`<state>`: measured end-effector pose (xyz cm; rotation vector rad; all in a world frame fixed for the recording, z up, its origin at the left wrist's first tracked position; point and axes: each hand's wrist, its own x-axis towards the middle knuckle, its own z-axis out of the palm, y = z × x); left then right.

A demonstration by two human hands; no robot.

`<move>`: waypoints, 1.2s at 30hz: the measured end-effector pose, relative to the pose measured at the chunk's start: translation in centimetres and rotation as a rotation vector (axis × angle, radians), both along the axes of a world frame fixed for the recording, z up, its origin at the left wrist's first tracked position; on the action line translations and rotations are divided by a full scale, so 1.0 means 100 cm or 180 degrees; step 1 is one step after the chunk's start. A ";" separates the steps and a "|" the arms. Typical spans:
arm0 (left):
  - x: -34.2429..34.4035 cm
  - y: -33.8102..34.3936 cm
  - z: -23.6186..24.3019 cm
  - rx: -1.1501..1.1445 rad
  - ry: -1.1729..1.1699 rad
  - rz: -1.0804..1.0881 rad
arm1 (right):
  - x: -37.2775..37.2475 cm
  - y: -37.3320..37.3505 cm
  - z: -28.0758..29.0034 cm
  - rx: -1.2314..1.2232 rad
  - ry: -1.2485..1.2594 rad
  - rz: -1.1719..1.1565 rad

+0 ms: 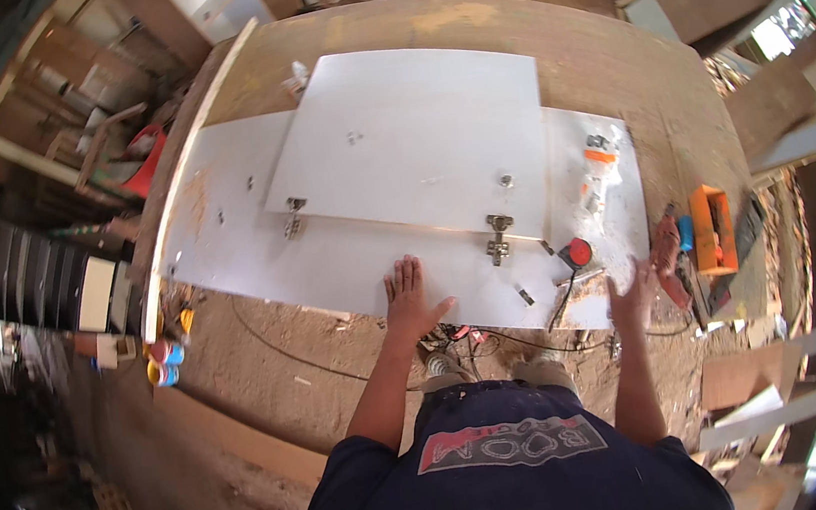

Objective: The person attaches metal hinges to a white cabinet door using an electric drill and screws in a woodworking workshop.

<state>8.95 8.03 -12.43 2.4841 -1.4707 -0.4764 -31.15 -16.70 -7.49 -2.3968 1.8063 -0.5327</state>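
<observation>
My left hand (411,301) rests with fingers spread on the near edge of a large white board (359,266). My right hand (633,300), somewhat blurred, is at the board's near right corner, thumb apart from the fingers and nothing visible in it. On the large board lies a smaller white panel (414,133). Two metal cabinet hinges sit along its near edge, the left hinge (294,218) and the right hinge (499,239). Between my hands, a corded power tool with a round red top (579,254) stands near the board's front edge.
A clear plastic bag with an orange band (599,157) lies on the board's right part. Farther right are a red power tool (667,261) and an orange open box (713,230) on the brown worktable (675,124). A wooden strip (206,157) edges the left side. Cables trail below the front edge.
</observation>
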 end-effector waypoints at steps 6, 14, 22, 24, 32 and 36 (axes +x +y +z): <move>0.017 -0.023 0.011 0.0346 -0.0010 0.0156 | 0.126 0.028 0.025 0.0512 -0.0860 0.1209; 0.036 -0.021 0.011 0.0566 0.0329 0.0104 | 0.261 -0.044 -0.006 0.0458 -0.1108 0.1741; 0.052 -0.011 0.012 0.0414 0.0272 -0.0157 | 0.406 -0.012 0.010 0.1478 -0.1334 0.2359; 0.067 -0.008 0.014 0.0708 0.0472 -0.0535 | 0.447 -0.001 0.000 0.1405 -0.1257 0.2439; 0.174 0.041 0.019 -0.0961 0.1694 -0.0418 | 0.613 -0.003 -0.039 0.0829 -0.0581 0.2269; 0.245 0.077 0.015 -0.1390 0.1778 -0.0609 | 0.669 -0.020 -0.051 0.0437 -0.0153 0.2230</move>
